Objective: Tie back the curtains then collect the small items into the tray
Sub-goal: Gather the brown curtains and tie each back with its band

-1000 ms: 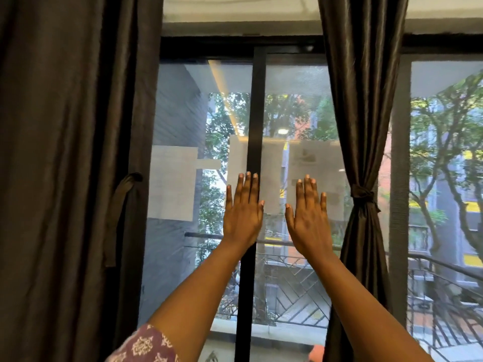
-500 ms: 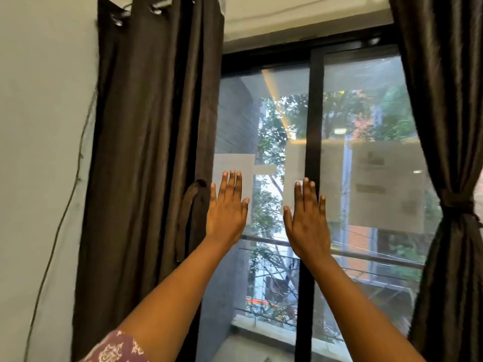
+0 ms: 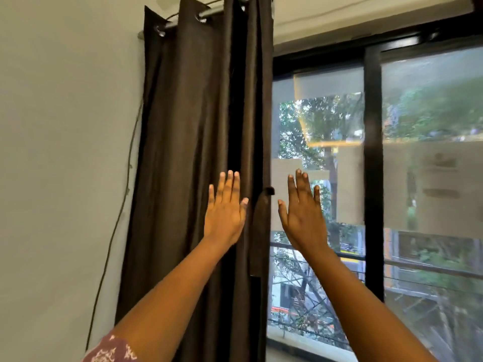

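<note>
By the wall, the dark curtain [image 3: 198, 158] hangs loose, its tieback strap [image 3: 260, 231] dangling between 2 flat, empty hands: left hand [image 3: 226, 212], right hand [image 3: 303, 218]. I'd bunch the fabric first, then wrap snugly.

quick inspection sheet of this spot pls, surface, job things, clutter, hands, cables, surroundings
surface: nothing seen; no table or tray in view
job's things: dark curtain hangs loose from the rod; its tie-back strap dangles at the window-side edge, not wrapped round
clutter: nothing seen
hands: left hand flat and raised in front of the curtain; right hand flat and raised in front of the glass; both hold nothing
cables: thin cable runs down the wall left of the curtain
surroundings: black-framed window, papers on the glass, trees and balcony railing outside
</note>
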